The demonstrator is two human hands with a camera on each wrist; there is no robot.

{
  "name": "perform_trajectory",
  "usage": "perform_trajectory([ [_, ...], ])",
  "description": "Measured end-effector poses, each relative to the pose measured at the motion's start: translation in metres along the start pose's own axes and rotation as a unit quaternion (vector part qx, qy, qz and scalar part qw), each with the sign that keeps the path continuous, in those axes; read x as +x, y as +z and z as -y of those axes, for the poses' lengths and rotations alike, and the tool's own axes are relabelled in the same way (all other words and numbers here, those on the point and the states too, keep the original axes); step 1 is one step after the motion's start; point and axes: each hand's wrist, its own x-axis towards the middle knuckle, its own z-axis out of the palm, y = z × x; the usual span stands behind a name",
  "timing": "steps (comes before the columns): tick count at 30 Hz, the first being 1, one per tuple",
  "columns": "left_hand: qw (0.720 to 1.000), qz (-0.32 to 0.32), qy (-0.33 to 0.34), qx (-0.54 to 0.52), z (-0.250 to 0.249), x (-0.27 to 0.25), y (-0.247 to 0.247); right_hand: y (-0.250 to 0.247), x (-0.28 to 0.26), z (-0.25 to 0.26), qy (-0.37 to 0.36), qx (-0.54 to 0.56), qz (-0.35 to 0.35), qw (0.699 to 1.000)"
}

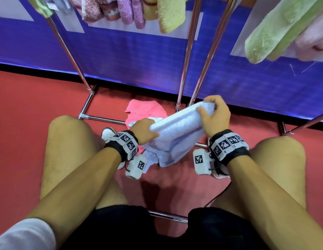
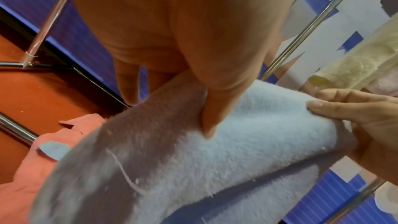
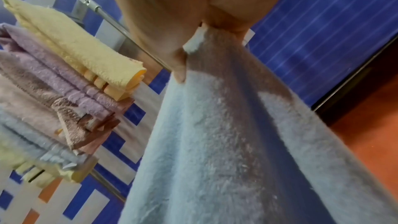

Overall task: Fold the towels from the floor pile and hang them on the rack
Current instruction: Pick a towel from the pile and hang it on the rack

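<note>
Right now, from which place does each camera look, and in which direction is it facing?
Head: on the person's head, looking forward and down at the light blue towel, pink towel on the floor, and rack; shows both forearms, bare knees, left hand, right hand.
Left wrist: looks along the left hand toward the towel and floor; the right hand's fingers show too.
Right wrist: looks along the right hand pinching the towel's end, toward hung towels.
All three views share the blue towel.
</note>
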Motion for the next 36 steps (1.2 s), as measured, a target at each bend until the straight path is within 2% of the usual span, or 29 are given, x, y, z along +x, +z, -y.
perform_trajectory([
  [5, 0.999, -0.002, -0.045, -0.024, 0.016, 0.001, -0.005, -0.014, 0.01, -0.009, 0.007, -0.036, 0.003, 0.999],
  [7, 0.997, -0.023, -0.06, -0.034, 0.021, 0.002, -0.009, -0.015, 0.011, -0.013, 0.017, -0.057, -0.011, 0.998],
  [11, 0.984, -0.088, -0.092, -0.122, 0.032, 0.004, -0.019, -0.015, 0.012, -0.02, 0.062, -0.073, -0.018, 0.995],
  [14, 0.975, -0.078, -0.09, -0.189, 0.03, 0.001, -0.021, -0.016, 0.016, -0.026, 0.09, -0.098, -0.018, 0.991],
  [17, 0.973, -0.06, -0.116, -0.191, 0.031, -0.002, -0.02, -0.021, 0.022, -0.032, 0.119, -0.113, -0.036, 0.986],
  [19, 0.965, -0.072, -0.138, -0.211, 0.031, -0.002, -0.02, -0.025, 0.023, -0.033, 0.128, -0.122, -0.038, 0.984],
  [21, 0.948, -0.12, -0.155, -0.25, 0.032, -0.001, -0.021, -0.026, 0.022, -0.032, 0.134, -0.14, -0.004, 0.981],
  [23, 0.925, -0.167, -0.174, -0.294, 0.032, 0.002, -0.023, -0.023, 0.02, -0.03, 0.139, -0.167, 0.057, 0.974],
  [25, 0.905, -0.173, -0.187, -0.34, 0.029, 0.003, -0.022, -0.019, 0.015, -0.027, 0.142, -0.179, 0.104, 0.968],
  [28, 0.883, -0.142, -0.175, -0.411, 0.021, 0.002, -0.015, -0.006, 0.006, -0.022, 0.125, -0.163, 0.155, 0.966],
  [33, 0.887, -0.071, -0.141, -0.435, -0.002, -0.003, -0.003, 0.017, -0.015, -0.003, 0.12, -0.042, 0.254, 0.959],
  [36, 0.875, -0.013, -0.11, -0.471, -0.024, -0.009, -0.001, 0.028, -0.023, 0.01, 0.127, 0.019, 0.302, 0.944],
])
